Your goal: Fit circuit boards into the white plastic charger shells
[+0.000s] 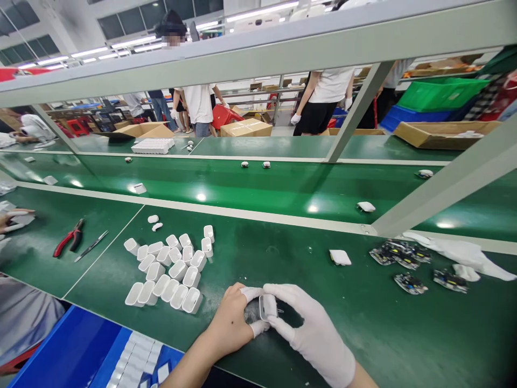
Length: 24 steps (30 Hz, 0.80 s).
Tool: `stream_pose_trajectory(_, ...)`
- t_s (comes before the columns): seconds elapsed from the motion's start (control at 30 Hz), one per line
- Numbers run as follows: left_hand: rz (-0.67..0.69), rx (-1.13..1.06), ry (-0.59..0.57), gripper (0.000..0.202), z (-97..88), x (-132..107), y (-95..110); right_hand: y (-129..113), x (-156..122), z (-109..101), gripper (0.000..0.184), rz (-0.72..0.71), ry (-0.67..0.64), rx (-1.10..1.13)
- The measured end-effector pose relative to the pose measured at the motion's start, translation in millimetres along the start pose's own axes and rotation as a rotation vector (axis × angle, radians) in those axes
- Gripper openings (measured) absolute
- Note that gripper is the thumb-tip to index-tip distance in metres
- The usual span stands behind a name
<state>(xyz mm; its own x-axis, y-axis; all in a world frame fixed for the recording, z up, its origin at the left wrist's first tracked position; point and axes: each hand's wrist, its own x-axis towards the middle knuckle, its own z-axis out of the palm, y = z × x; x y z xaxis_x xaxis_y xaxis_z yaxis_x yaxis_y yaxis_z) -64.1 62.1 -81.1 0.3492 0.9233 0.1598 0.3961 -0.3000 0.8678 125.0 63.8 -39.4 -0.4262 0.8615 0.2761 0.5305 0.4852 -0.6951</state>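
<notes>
Both my hands meet low in the middle of the green bench around a small white plastic shell (268,307). My left hand (232,320) is bare apart from white finger covers, and its thumb and forefinger pinch the shell's left side. My right hand (311,331) wears a white glove and its fingers close on the shell from the right. To the left lies a cluster of several empty white shells (169,269). A single white cover piece (340,257) rests to the upper right of my hands.
Several small circuit boards (407,261) and a white cloth (460,253) lie at the right. Red pliers (69,237) and tweezers (91,246) sit at the left. A blue bin (76,350) stands below the bench. A conveyor belt (250,186) runs behind. Other people stand beyond.
</notes>
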Motion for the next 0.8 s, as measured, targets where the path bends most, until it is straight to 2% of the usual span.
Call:
stream_pose_trajectory(0.1, -0.023, -0.015, -0.011, 0.047, -1.7, 0, 2, 1, 0, -4, 0.043, -0.021, 0.032, -0.020)
stream_pose_trajectory(0.5, -0.007, 0.002, -0.019, 0.048, -1.4, -1, 2, 5, 0, 7, 0.046, -0.011, -0.077, -0.030)
stream_pose_trajectory(0.8, -0.013, -0.010, -0.026, 0.046, -3.6, -1, 4, -2, 1, 8, 0.051, 0.031, -0.113, -0.055)
